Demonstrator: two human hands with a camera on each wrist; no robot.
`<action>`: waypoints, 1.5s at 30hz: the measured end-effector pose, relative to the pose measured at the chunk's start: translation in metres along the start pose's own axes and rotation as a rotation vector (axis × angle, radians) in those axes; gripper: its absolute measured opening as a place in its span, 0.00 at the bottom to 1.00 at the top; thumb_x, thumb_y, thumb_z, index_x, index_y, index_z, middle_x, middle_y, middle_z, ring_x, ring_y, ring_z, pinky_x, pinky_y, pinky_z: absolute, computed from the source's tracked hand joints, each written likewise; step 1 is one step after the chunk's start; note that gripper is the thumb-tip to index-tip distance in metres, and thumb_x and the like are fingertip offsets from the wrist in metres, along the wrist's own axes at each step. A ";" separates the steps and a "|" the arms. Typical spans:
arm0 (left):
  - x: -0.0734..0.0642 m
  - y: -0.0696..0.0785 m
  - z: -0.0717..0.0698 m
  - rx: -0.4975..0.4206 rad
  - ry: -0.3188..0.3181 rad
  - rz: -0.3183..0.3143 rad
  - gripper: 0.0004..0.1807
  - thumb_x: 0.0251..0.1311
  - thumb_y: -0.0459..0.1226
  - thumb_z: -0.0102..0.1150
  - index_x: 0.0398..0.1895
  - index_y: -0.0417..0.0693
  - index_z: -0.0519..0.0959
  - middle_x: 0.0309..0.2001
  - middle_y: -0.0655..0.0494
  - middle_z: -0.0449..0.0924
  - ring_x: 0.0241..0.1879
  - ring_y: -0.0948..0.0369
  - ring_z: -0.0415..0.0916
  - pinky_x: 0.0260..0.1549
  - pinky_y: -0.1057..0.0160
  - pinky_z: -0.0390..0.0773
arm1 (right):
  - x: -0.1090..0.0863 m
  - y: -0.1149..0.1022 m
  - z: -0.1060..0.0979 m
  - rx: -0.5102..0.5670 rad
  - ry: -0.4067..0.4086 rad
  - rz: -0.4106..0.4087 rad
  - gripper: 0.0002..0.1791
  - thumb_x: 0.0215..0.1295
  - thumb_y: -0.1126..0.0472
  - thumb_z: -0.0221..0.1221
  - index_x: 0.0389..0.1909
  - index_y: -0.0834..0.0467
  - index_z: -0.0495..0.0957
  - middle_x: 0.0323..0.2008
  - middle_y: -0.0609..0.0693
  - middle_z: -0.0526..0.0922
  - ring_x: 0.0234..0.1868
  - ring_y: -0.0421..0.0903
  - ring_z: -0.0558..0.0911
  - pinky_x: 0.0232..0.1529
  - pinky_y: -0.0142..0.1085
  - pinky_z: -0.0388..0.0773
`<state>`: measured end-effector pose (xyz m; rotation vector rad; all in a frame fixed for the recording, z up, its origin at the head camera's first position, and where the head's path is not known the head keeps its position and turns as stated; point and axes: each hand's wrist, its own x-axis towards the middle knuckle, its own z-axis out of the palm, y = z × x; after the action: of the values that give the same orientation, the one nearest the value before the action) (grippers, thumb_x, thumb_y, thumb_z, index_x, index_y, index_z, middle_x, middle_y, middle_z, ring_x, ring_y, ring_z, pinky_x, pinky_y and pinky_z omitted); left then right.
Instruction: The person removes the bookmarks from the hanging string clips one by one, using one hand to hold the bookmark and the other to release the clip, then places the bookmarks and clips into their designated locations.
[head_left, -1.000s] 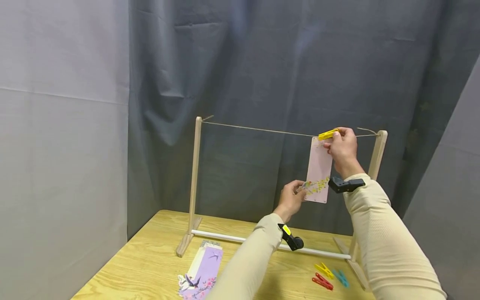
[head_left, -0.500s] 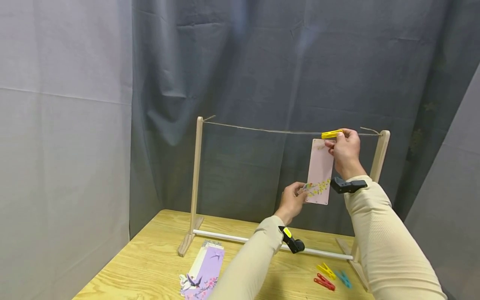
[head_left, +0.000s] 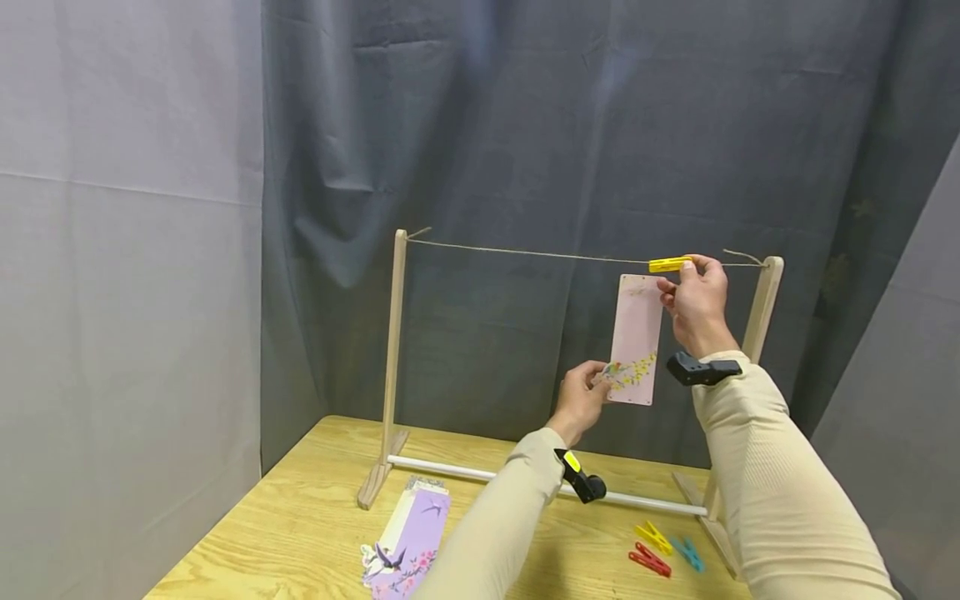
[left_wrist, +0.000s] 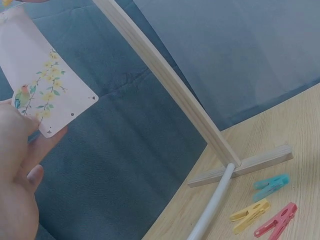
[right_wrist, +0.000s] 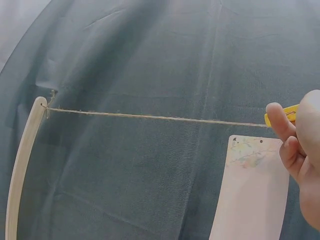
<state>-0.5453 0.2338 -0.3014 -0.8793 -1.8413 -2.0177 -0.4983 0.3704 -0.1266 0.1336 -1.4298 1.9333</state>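
Observation:
My left hand [head_left: 579, 402] pinches a pale pink bookmark [head_left: 636, 329] by its lower left edge. Yellow blossoms and a small bird are printed across its lower part, plainer in the left wrist view. In my right hand [head_left: 699, 307] is a yellow clothespin [head_left: 666, 265], gripped at the string [head_left: 525, 251]. Whether its tips bite the string cannot be made out. The bookmark hangs upright just under the string, with a gap below the clothespin in the right wrist view. My right hand's lower fingers are close to the bookmark's top right corner; contact is unclear.
Wooden posts [head_left: 393, 350] with a white bottom bar [head_left: 442, 470] carry the string. Purple and white bookmarks [head_left: 412, 533] lie on the table at left. Yellow [head_left: 654, 537], red [head_left: 649, 559] and blue [head_left: 687, 553] clothespins lie near the right foot. A dark curtain [head_left: 480, 125] hangs behind.
The clothespin in my right hand has moved slightly right and turned from tilted to nearly level. It now stands off from the bookmark's top edge. My left hand keeps its hold.

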 end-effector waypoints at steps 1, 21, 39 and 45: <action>0.000 0.000 -0.001 0.000 0.000 -0.002 0.13 0.68 0.22 0.57 0.51 0.40 0.84 0.39 0.49 0.88 0.38 0.54 0.87 0.38 0.61 0.86 | -0.001 0.001 0.000 -0.011 -0.001 -0.001 0.18 0.84 0.57 0.43 0.68 0.57 0.59 0.53 0.49 0.67 0.27 0.38 0.80 0.23 0.26 0.72; 0.002 -0.003 -0.015 0.038 0.033 -0.005 0.13 0.67 0.22 0.58 0.50 0.41 0.84 0.37 0.51 0.88 0.33 0.64 0.84 0.37 0.58 0.86 | -0.004 0.016 -0.011 -0.053 -0.116 -0.052 0.20 0.83 0.50 0.46 0.69 0.51 0.64 0.61 0.47 0.64 0.24 0.38 0.80 0.24 0.26 0.73; -0.006 -0.012 -0.021 0.022 0.021 -0.032 0.12 0.67 0.22 0.59 0.50 0.39 0.84 0.38 0.51 0.88 0.34 0.62 0.84 0.37 0.59 0.86 | -0.012 0.025 -0.033 0.000 -0.210 -0.056 0.22 0.80 0.51 0.53 0.68 0.53 0.63 0.55 0.48 0.68 0.26 0.38 0.78 0.23 0.26 0.73; -0.008 -0.015 -0.025 0.018 0.006 -0.019 0.13 0.65 0.22 0.59 0.50 0.38 0.84 0.37 0.51 0.88 0.33 0.63 0.83 0.34 0.64 0.84 | -0.016 0.032 -0.042 -0.081 -0.197 -0.055 0.25 0.78 0.49 0.56 0.68 0.53 0.64 0.53 0.49 0.68 0.26 0.37 0.76 0.23 0.25 0.70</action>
<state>-0.5533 0.2106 -0.3185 -0.8531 -1.8682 -2.0091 -0.4927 0.3950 -0.1757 0.3292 -1.6128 1.8558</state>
